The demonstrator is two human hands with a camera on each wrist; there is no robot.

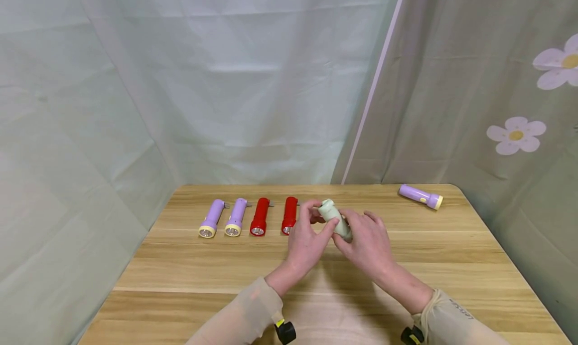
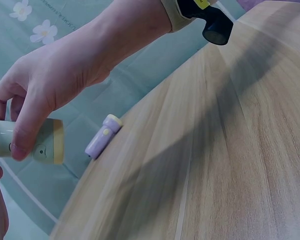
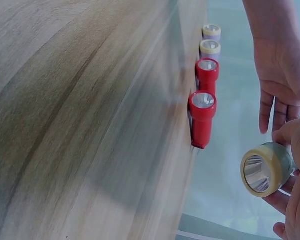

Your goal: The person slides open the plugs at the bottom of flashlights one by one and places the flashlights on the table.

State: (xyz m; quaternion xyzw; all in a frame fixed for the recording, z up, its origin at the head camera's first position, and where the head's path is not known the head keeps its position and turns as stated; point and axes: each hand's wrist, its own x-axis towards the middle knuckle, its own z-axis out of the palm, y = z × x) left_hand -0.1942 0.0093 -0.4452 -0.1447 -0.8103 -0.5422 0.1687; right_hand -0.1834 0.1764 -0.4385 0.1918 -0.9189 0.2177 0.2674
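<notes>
A pale green flashlight (image 1: 335, 218) with a cream-yellow rim is held above the table, tilted, its tail up and to the left. My right hand (image 1: 368, 237) grips it near the lamp end; the right wrist view shows the lens (image 3: 257, 173) facing out. Around the tail end, my left hand (image 1: 307, 239) has its thumb on the body and its fingers curled by the tail. Much of the left hand is cut off in the left wrist view. Nearest to the left hand lies a red flashlight (image 1: 290, 214), partly behind its fingers.
Left of it, another red flashlight (image 1: 260, 217) and two purple ones, one nearer (image 1: 237, 217) and one farther left (image 1: 213, 218), form a row. Small grey pieces stick out at their tails. A separate purple flashlight (image 1: 417, 196) lies at the table's back right. Curtains (image 1: 271, 84) hang behind.
</notes>
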